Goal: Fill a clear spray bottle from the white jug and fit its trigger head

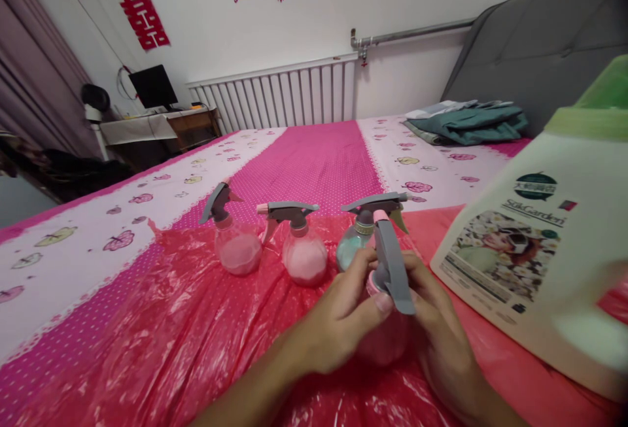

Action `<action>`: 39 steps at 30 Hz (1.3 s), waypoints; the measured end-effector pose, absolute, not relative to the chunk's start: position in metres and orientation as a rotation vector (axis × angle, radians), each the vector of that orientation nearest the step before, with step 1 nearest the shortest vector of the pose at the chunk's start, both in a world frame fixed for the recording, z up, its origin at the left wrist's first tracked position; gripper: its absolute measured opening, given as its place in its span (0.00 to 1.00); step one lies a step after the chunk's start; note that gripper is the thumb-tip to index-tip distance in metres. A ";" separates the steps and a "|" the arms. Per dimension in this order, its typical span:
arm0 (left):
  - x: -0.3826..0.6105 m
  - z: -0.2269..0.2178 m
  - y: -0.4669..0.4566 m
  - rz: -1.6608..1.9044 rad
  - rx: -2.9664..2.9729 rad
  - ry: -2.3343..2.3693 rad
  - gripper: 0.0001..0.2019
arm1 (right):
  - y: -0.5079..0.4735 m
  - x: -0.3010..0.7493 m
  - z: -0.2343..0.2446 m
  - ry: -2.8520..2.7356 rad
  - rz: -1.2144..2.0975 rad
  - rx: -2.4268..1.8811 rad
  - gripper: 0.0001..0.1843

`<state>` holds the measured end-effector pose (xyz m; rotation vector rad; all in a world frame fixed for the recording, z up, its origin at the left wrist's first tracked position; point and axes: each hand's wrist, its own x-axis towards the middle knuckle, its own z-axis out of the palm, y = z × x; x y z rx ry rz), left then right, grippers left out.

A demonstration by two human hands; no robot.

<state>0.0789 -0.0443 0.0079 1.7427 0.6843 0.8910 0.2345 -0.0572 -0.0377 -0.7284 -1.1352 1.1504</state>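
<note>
Both my hands are wrapped round a pink spray bottle (385, 342) with a grey trigger head (395, 267). My left hand (343, 319) grips its collar from the left, the thumb lying across the front of the neck. From the right, my right hand (439, 329) closes on the neck and body, its fingertips partly hidden behind the trigger head. Just beyond them stands a green spray bottle (347, 250), partly covered by my left fingers. Two more pink spray bottles, one in the middle (305, 260) and one farther left (238, 252), stand upright with liquid inside.
A large detergent jug (495, 231) with a green cap stands close on the right. Crinkled red plastic sheeting (196, 342) covers the near part of the bed (314, 159). Folded clothes (471, 119) lie by the grey headboard (549, 41). A radiator (279, 97) lines the far wall.
</note>
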 end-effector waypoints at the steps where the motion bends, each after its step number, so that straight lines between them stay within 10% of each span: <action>1: 0.079 0.008 -0.044 0.889 1.740 0.681 0.28 | -0.057 0.235 -0.038 -1.140 1.151 -0.728 0.09; 39: 0.079 0.009 -0.046 0.912 1.688 0.712 0.19 | -0.055 0.227 -0.041 -1.238 0.941 -0.708 0.10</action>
